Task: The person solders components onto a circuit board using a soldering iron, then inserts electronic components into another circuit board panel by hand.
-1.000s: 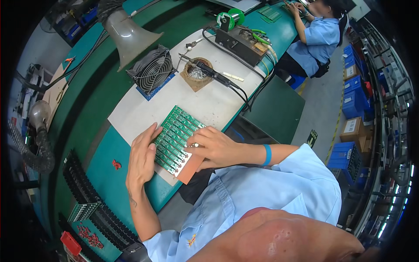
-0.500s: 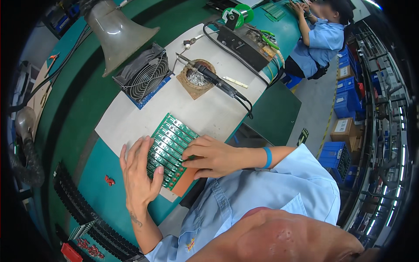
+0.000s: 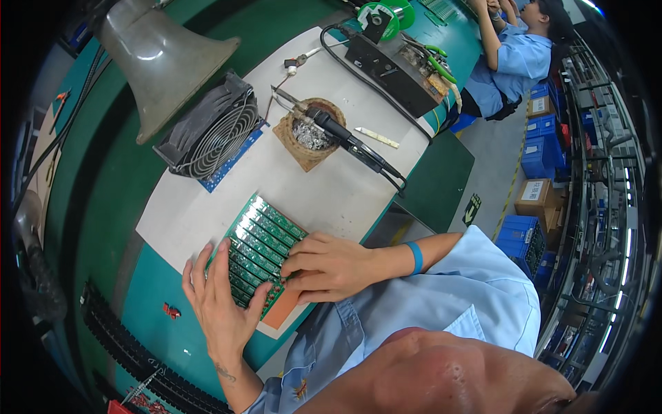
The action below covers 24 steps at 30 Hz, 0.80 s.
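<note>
A green circuit board panel (image 3: 261,238), divided into several narrow strips, lies on white sheeting at the bench's near side. My left hand (image 3: 222,300) rests along its left edge, fingers stretched out and thumb apart over the near left corner. Over the right edge, my right hand (image 3: 324,268) has thumb and fingers pinched together at the board's surface. What sits in that pinch is too small and covered to make out. Small red parts stand along the panel's near right edge. Beneath that edge an orange piece (image 3: 281,312) sticks out.
Beyond the board are a soldering iron (image 3: 345,138) lying across a round tin (image 3: 301,139), a fan (image 3: 219,131), and a fume funnel (image 3: 155,62). A green solder spool (image 3: 379,22) stands farther back. Loose red parts (image 3: 171,312) lie left. A co-worker (image 3: 514,58) sits far right.
The view has shifted slightly, so the bench items sit differently in the picture. My right fingertips have drawn closer together at the panel's right edge; my left hand stays along the left edge.
</note>
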Tool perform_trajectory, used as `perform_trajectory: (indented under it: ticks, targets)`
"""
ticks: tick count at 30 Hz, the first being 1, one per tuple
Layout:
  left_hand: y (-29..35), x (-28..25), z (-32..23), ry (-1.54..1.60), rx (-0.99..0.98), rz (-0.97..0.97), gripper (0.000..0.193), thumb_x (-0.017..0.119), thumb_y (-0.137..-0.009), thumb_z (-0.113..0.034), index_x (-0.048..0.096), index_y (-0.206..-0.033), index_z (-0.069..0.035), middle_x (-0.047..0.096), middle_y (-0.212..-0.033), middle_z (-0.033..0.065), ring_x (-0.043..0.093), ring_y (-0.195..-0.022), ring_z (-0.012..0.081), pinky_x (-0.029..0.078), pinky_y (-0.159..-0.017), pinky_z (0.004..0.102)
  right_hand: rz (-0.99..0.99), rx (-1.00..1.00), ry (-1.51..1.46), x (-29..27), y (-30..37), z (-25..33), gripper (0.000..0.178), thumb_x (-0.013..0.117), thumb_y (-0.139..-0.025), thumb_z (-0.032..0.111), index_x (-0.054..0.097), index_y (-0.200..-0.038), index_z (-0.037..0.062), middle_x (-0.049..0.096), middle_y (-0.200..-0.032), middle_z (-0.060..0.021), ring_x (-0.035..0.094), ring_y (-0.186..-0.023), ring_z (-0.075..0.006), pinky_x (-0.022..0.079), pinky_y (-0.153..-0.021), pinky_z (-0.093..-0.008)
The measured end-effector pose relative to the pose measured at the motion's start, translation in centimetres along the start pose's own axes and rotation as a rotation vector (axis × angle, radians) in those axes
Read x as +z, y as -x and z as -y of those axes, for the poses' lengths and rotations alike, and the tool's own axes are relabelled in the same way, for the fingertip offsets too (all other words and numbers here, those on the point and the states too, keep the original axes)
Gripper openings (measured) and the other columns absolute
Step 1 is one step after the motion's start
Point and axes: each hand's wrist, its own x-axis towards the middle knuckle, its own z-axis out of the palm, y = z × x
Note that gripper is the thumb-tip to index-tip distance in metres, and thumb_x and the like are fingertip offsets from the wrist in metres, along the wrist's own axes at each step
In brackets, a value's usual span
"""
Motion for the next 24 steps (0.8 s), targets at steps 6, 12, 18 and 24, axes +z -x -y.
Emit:
perform_trajectory:
  ticks: [6, 12, 18, 24]
  targets:
    - [0.3, 0.1, 0.1, 0.049, -0.034, 0.019, 0.09, 0.091, -0.073, -0.028, 0.053, -0.151, -0.002, 0.064, -0.147, 0.0114, 0.054, -0.137, 0.0334, 0.032, -0.122, 0.0548, -0.023, -0.068, 0.008, -0.2, 0.0, -0.2, 0.017, 0.075, -0.091, 0.02, 0.068, -0.105, 0.0118, 0.061, -0.119, -0.0062, 0.056, -0.107, -0.0278, 0.047, -0.094, -0.0417]
    - [0.3, 0.4, 0.3, 0.056, -0.019, 0.01, 0.091, 0.091, -0.073, -0.028, 0.052, -0.151, -0.001, 0.063, -0.148, 0.0132, 0.054, -0.136, 0.0341, 0.034, -0.12, 0.0534, -0.023, -0.12, -0.033, -0.8, 0.0, -0.5, 0.012, 0.071, -0.092, 0.014, 0.068, -0.102, 0.0111, 0.062, -0.115, -0.005, 0.056, -0.105, -0.0263, 0.046, -0.095, -0.0412]
    - [0.4, 0.3, 0.3, 0.055, -0.018, 0.013, 0.092, 0.091, -0.073, -0.028, 0.052, -0.151, 0.0, 0.062, -0.148, 0.014, 0.054, -0.136, 0.0352, 0.034, -0.12, 0.0534, -0.035, -0.119, -0.05, -0.8, -0.2, -0.1, 0.008, 0.069, -0.091, 0.011, 0.068, -0.099, 0.0107, 0.062, -0.112, -0.003, 0.056, -0.104, -0.0245, 0.045, -0.096, -0.0392]
    - [0.5, 0.1, 0.1, 0.048, -0.016, 0.009, 0.091, 0.09, -0.074, -0.03, 0.052, -0.151, 0.001, 0.062, -0.149, 0.0146, 0.053, -0.137, 0.0357, 0.034, -0.121, 0.0541, -0.016, -0.096, -0.053, -0.3, 0.5, 0.0, 0.007, 0.069, -0.096, 0.01, 0.071, -0.103, 0.0085, 0.063, -0.115, -0.0048, 0.056, -0.105, -0.027, 0.046, -0.098, -0.0404]
